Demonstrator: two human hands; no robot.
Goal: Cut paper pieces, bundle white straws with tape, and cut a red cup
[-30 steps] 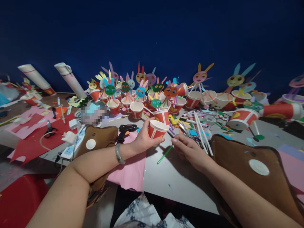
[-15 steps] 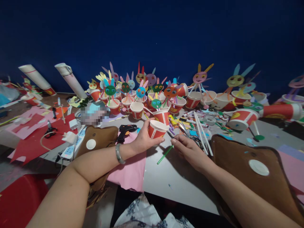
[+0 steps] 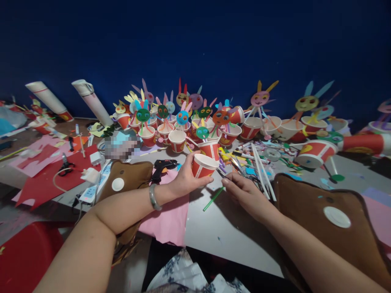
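Observation:
My left hand [image 3: 187, 175] is wrapped round a red and white paper cup [image 3: 204, 167], held tilted above the table with its mouth up. Close to the cup's right side, my right hand [image 3: 241, 189] is closed on a slim dark pointed tool [image 3: 220, 173]; whether it is scissors or a blade I cannot tell. Its tip is beside the cup wall, and contact is unclear. A green straw [image 3: 213, 199] lies on the table below the hands. Just behind the held cup stands another paper cup [image 3: 210, 148] with a green paper face [image 3: 202, 132] above it.
Several cups with paper rabbit faces line the back. A black glue gun [image 3: 161, 169] rests left of my hand near pink cloth [image 3: 165, 217]. Brown pouches [image 3: 328, 228] lie on both sides. White straws [image 3: 259, 171] and markers are at right, a power strip [image 3: 97, 187] at left.
The view has shifted very slightly. Both hands, the cup and the dark tool keep nearly the same position relative to each other.

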